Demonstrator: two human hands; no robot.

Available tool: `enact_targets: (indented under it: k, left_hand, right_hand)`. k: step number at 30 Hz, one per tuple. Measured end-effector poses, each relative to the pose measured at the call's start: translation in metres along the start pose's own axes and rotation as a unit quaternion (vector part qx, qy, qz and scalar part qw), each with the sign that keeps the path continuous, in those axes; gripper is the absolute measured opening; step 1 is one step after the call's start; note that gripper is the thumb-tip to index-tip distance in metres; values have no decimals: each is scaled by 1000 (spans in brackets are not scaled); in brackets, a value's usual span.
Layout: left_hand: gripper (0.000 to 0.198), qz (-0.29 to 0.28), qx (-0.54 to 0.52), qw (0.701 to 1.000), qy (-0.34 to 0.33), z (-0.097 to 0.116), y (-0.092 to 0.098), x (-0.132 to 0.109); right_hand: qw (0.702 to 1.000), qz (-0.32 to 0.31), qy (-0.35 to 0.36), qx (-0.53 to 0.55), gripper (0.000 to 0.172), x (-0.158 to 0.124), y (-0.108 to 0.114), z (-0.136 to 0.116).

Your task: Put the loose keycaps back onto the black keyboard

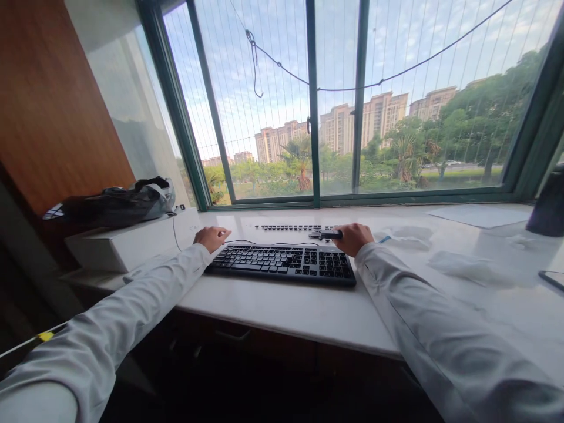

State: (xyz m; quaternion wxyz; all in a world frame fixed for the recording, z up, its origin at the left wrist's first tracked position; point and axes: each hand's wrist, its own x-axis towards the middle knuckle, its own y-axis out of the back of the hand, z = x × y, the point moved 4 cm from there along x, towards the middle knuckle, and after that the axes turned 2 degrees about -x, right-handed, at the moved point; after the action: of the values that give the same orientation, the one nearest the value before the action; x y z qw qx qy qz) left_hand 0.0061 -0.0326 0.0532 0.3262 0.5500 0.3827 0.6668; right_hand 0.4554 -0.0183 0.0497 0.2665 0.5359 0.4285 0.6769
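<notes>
A black keyboard [282, 263] lies on a white stone sill [282, 308] in front of a large window. My left hand [211, 237] rests at the keyboard's far left corner with its fingers curled; whether it holds anything is hidden. At the far right corner, my right hand [352, 237] is closed around a small dark tool [325, 234] that points left over the sill. Beyond the keyboard lies a row of loose black keycaps [293, 227]. Both arms are in white sleeves.
A white box [127, 241] with a dark bag [112, 205] on top stands at the left. White wipes or papers [467, 264] lie to the right, with a sheet [480, 215] near the window and a dark object [549, 205] at the far right.
</notes>
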Motion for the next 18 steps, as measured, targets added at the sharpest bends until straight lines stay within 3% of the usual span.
enact_targets:
  k: [5, 9, 18]
  left_hand:
    - [45, 87, -68, 993, 30, -20, 4, -43]
    - [48, 141, -120, 982, 17, -23, 7, -58]
    - [49, 107, -145, 983, -28, -15, 5, -61]
  right_hand:
    - [1000, 4, -12, -5, 29, 0, -2, 2]
    - [999, 13, -24, -19, 29, -2, -4, 2]
    - [998, 16, -57, -29, 34, -3, -13, 9]
